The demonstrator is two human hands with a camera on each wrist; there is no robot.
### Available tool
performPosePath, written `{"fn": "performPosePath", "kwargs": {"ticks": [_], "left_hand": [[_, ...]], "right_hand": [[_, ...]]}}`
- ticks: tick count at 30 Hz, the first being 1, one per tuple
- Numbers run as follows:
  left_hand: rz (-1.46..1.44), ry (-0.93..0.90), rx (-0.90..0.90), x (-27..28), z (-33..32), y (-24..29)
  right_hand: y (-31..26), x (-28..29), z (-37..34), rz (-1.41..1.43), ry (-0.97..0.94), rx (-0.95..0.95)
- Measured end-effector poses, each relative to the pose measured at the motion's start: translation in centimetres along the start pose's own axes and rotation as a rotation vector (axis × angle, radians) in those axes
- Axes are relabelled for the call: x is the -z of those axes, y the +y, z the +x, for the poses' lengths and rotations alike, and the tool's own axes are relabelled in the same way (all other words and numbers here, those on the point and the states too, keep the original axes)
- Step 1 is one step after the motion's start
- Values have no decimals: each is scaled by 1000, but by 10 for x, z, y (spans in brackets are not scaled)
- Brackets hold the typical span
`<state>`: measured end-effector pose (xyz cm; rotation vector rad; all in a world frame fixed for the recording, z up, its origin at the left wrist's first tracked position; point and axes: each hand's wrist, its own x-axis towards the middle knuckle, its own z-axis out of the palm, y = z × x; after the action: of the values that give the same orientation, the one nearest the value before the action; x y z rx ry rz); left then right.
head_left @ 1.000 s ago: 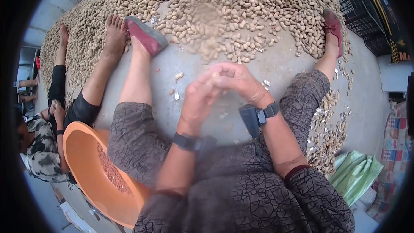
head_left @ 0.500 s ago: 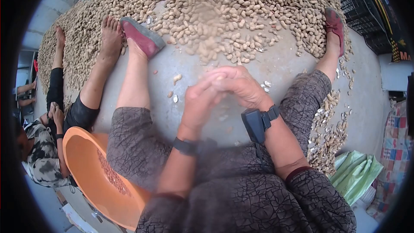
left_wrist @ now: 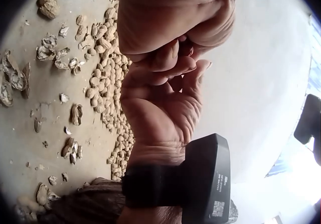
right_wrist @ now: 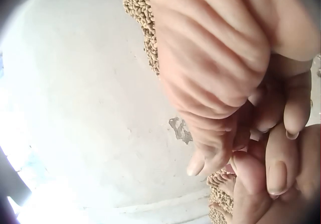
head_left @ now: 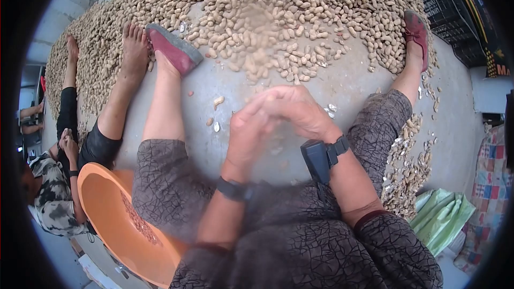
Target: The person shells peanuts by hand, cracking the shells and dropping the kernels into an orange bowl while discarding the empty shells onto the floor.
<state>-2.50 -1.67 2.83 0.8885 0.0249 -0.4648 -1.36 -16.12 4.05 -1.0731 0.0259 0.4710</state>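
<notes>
Far left, another person (head_left: 56, 195) sits with hands together. Then the orange tub (head_left: 104, 217) beside your left leg, reddish shelled peanuts (head_left: 142, 222) inside. Big peanut pile (head_left: 321, 0) spreads across the floor (head_left: 201, 139) ahead of you, out past both your feet; a stray peanut (head_left: 218, 100) lies alone left of your hands.

Your left hand (head_left: 250, 134) is next, a bit blurred: fingers curled well in, tips against the other hand. Your right hand (head_left: 300, 108) arches over to meet it, fingers bent, thumb tucked close. Hands touch over the bare floor between your legs. Small gaps only between the fingers; whether a peanut sits in there you can't tell, too hidden.

Step in hand looks like cracking or rubbing a shell open, my guess. Next move calls for parting the fingers, sending kernels left to the tub, husks aside, then reaching forward for more.

Far right: empty shells (head_left: 404, 174) heaped by your right leg, green sack (head_left: 441, 217) after that.
</notes>
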Motion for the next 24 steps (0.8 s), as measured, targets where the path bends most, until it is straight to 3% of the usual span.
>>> {"fn": "performPosePath", "kwargs": {"ticks": [3,7,20,24], "left_hand": [[94,105,32,-7,1,7],[133,26,15,2,1,7],[-70,17,109,-6,-4,5],[-167,16,162,0,1,3]], "right_hand": [[2,-1,-1,-85,12,28],[2,-4,-2,-7,18,-2],[9,-5,-6,37,90,-7],[3,-7,-3,-63,62,-42]]}}
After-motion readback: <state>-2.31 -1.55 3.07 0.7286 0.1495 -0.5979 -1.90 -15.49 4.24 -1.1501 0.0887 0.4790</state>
